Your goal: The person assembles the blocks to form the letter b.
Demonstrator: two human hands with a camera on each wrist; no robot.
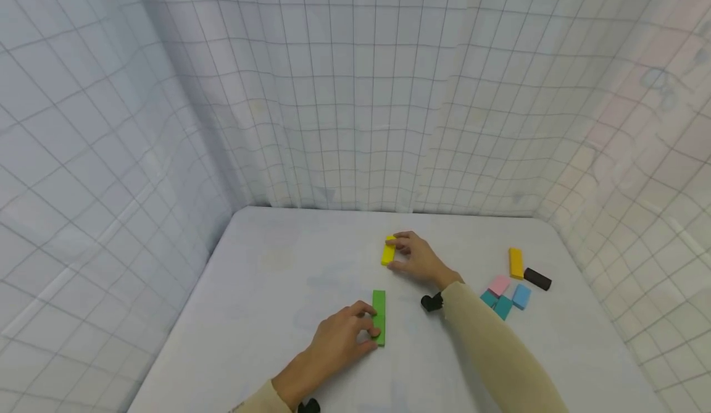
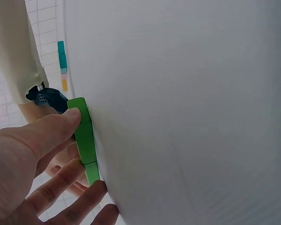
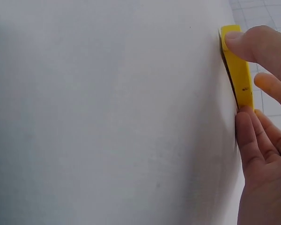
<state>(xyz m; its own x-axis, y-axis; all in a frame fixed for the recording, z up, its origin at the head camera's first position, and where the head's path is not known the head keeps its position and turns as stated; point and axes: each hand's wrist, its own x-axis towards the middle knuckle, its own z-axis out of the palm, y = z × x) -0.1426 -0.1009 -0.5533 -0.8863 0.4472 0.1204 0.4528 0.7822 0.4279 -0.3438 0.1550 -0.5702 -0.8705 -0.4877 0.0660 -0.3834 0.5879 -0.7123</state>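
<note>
Green blocks [image 1: 379, 305] lie end to end in a line on the white table. My left hand [image 1: 343, 334] holds this line from its left side. In the left wrist view, the thumb presses the near end of the green blocks [image 2: 86, 140] while bent fingers touch farther along. Beyond them, my right hand [image 1: 418, 258] pinches a yellow block [image 1: 388, 254] lengthwise. The right wrist view shows the thumb on one end of the yellow block [image 3: 239, 70] and fingertips at the other, close against the tabletop.
To the right lie an orange-yellow block [image 1: 516, 263], a black cylinder [image 1: 537, 279], a pink block [image 1: 499, 285], a blue block [image 1: 521, 297] and teal blocks [image 1: 503, 307]. Grid-patterned white curtains [image 1: 355, 92] enclose the table [image 1: 266, 314] at the back and sides.
</note>
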